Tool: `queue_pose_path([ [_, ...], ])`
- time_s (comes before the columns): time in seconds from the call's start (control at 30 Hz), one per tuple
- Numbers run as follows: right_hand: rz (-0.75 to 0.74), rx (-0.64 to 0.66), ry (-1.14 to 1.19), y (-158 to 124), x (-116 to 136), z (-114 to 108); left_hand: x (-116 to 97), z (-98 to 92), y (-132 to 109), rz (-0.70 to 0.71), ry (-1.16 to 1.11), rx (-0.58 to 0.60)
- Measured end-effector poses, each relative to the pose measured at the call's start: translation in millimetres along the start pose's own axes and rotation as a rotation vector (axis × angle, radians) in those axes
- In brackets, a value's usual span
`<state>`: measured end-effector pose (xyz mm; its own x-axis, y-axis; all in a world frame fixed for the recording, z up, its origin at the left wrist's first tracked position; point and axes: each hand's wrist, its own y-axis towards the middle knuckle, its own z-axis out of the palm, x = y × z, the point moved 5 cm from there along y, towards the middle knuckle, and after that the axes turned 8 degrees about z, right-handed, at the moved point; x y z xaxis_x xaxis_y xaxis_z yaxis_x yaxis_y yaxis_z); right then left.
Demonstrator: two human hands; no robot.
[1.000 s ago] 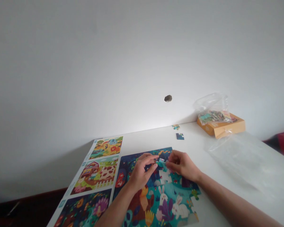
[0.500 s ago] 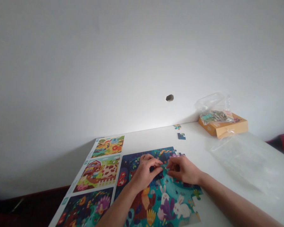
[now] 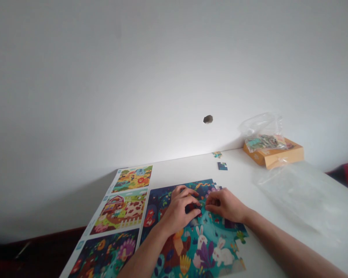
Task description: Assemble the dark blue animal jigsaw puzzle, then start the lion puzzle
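Observation:
A partly assembled jigsaw puzzle (image 3: 178, 249) lies on the white table, with white rabbits, plants and a brown animal on a dark blue and teal ground. My left hand (image 3: 181, 206) rests over its upper middle, fingers curved and apart, fingertips on the pieces. Just to the right, my right hand (image 3: 224, 204) is closed in a pinch low over the puzzle; whatever is between its fingertips is hidden. The puzzle's right edge is uneven, with tabs sticking out. Part of the picture is covered by both hands and the left forearm.
Left of the puzzle lies a reference sheet (image 3: 124, 208) with several pictures. Two loose puzzle pieces, a dark blue one (image 3: 222, 166) and a yellowish one (image 3: 217, 154), lie near the wall. At back right, a bag of pieces (image 3: 265, 142) sits on an orange box (image 3: 284, 157), behind clear plastic (image 3: 301, 197).
My right hand has shifted slightly, its fingertips pressed closer together against the puzzle. The left hand's fingers have spread a little, the thumb now slightly lower.

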<state>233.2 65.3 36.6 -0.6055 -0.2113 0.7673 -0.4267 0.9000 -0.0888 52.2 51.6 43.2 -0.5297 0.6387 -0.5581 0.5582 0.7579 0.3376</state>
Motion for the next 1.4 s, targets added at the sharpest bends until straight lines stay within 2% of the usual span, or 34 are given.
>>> queue_pose_path([
  [0.27, -0.024, -0.042, -0.1, 2.0, 1.4, 1.1, 0.7, 2.9, 0.7, 0.003, 0.025, 0.014],
  [0.5, -0.084, 0.055, -0.172, -4.9, 10.4, -2.2, -1.9, 3.2, 0.1, -0.004, 0.04, 0.031],
  [0.7, -0.111, 0.034, -0.233, -3.2, 10.1, -3.9, -5.0, 1.2, 0.9, -0.01, 0.039, 0.045],
  [0.9, -0.116, 0.0, -0.238, -3.1, 8.6, -4.1, -3.5, 2.1, 0.6, -0.018, 0.037, 0.043],
  [1.4, -0.158, 0.017, -0.206, -3.4, 5.8, -3.0, -3.5, 2.0, 0.0, -0.007, 0.047, 0.022],
])
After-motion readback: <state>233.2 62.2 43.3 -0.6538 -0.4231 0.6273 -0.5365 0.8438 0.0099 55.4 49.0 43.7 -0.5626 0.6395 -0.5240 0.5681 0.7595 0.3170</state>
